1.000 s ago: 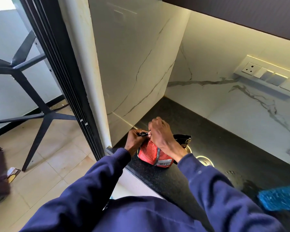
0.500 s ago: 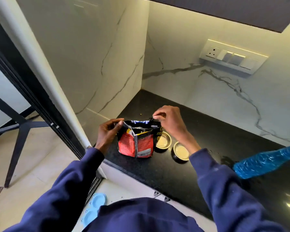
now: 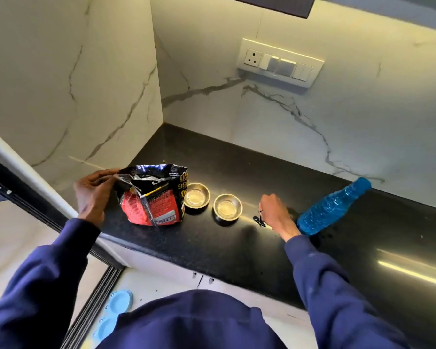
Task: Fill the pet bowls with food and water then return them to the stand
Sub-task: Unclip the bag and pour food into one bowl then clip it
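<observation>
A red and black pet food bag (image 3: 151, 197) stands open on the black counter (image 3: 212, 248). My left hand (image 3: 92, 195) pinches the bag's torn top edge at its left side. Right of the bag sit two small steel bowls, one (image 3: 196, 199) touching the bag and the other (image 3: 227, 209) beside it; both look empty. My right hand (image 3: 275, 212) rests on the counter right of the bowls with fingers curled. A small black clip (image 3: 259, 221) lies by its lower edge. A blue water bottle (image 3: 332, 207) lies on its side further right. The light blue bowl stand (image 3: 116, 313) is on the floor below.
Marble walls close the counter's left and back sides. A socket and switch panel (image 3: 280, 62) is on the back wall. A dark sliding door track (image 3: 30, 205) runs along the left. Drops of water (image 3: 327, 230) spot the counter near the bottle.
My right hand left the bag's top and moved right past the bowls to the counter, where the black clip now lies. The bag's mouth is open. My view shifted right.
</observation>
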